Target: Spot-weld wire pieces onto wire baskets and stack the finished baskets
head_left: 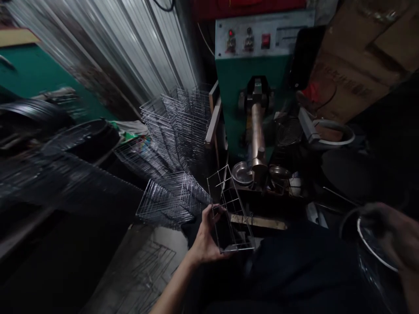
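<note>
While outstretched — left fingers (pixel 210 214) round rack (pixel 233 213)

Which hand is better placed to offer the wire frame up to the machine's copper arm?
Left, probably. The left hand grips the wire frame, just below the copper arm. The right hand, blurred at the edge, seems to hold a wire ring.

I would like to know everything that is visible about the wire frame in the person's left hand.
The wire frame is a small grid of thin, bright metal wires that cross to make rectangular cells, and it seems bent into an open basket shape. It is tilted, its upper end leaning away from the person. The left hand grips its left side. It is just right of a stack of similar grids, in front of the green machine.
</note>
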Action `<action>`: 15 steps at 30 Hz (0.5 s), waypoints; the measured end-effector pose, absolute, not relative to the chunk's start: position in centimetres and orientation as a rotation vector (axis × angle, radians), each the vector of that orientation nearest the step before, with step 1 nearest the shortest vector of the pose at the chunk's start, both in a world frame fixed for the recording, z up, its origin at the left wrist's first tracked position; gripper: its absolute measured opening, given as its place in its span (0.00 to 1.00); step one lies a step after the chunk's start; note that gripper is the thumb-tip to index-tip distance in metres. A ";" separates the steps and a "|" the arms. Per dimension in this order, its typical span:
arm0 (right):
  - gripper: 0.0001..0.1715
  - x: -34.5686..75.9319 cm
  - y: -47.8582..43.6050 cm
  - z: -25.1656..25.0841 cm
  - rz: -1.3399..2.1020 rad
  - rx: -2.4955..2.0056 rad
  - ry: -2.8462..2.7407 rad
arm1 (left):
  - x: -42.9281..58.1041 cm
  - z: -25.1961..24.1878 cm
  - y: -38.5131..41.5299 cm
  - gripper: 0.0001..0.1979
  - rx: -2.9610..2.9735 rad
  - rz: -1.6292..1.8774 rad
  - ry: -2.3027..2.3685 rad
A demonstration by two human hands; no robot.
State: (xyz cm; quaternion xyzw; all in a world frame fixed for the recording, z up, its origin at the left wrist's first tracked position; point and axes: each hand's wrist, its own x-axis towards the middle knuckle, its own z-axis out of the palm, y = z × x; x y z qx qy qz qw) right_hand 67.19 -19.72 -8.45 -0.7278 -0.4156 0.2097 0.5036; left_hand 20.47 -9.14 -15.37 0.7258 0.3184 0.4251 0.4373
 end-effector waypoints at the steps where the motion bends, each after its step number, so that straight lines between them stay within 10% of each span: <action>1: 0.33 65.7 -18.2 -9.0 0.595 -1.733 -0.948 | 20.4 -15.3 -9.0 0.59 1.801 1.059 0.792; 15: 0.30 57.6 -9.9 -9.5 0.822 -1.638 -1.472 | 20.8 -15.6 -7.1 0.58 1.793 1.073 0.712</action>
